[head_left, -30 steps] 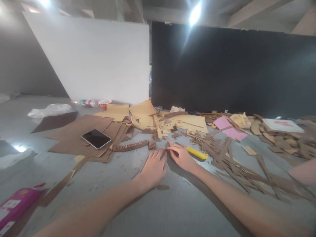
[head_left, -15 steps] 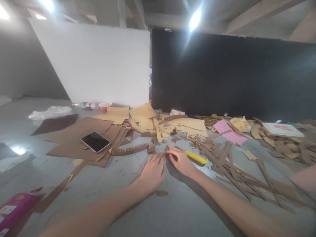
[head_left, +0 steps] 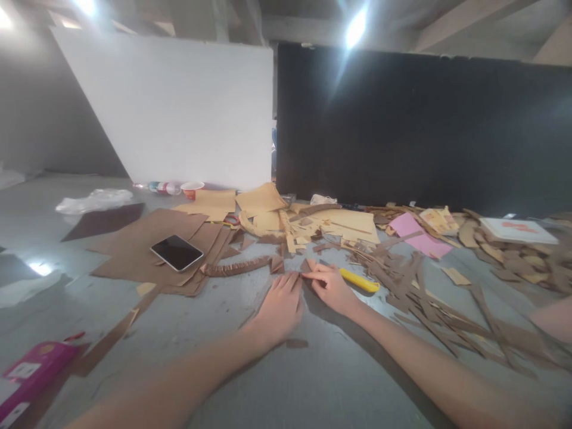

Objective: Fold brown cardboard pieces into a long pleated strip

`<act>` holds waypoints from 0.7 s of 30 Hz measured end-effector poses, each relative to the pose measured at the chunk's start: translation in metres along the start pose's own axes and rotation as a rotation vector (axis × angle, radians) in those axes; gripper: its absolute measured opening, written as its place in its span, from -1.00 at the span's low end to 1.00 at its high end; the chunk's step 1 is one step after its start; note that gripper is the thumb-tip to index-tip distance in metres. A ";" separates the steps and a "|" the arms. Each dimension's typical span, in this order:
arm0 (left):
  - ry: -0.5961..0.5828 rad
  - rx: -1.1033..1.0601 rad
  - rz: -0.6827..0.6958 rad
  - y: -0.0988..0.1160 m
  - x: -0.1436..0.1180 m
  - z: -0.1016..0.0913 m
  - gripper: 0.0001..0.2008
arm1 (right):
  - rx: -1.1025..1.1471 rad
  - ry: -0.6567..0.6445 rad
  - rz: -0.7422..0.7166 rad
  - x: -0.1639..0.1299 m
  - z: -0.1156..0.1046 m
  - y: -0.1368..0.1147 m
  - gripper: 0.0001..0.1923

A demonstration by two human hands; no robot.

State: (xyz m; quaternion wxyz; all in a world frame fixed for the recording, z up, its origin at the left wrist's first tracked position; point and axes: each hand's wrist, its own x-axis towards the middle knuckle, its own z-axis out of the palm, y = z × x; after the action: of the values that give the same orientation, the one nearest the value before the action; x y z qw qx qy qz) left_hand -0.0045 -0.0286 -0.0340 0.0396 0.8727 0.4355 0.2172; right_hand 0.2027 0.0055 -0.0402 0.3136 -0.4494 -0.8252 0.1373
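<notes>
1. On the grey floor [head_left: 277, 381], my left hand [head_left: 279, 307] lies flat, fingers together, pressing a small brown paper piece [head_left: 300, 275].
2. My right hand [head_left: 333, 288] pinches that piece's other end.
3. Yellow cutter [head_left: 358, 280] just beside my right hand.

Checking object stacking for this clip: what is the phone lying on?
The phone lies screen-up on a stack of brown cardboard sheets spread on the grey floor. Whatever is directly beneath the phone, and how many sheets, is covered.

Head view, forward-down, close over floor [head_left: 313, 381].
</notes>
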 end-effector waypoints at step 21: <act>-0.022 -0.104 -0.057 0.000 0.001 -0.002 -0.63 | -0.157 -0.054 -0.090 -0.002 0.000 0.003 -0.59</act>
State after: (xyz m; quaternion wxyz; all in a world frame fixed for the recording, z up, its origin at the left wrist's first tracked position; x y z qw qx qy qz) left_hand -0.0048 -0.0279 -0.0324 0.0958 0.8592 0.4478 0.2284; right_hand 0.2050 0.0056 -0.0425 0.2608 -0.4313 -0.8609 0.0702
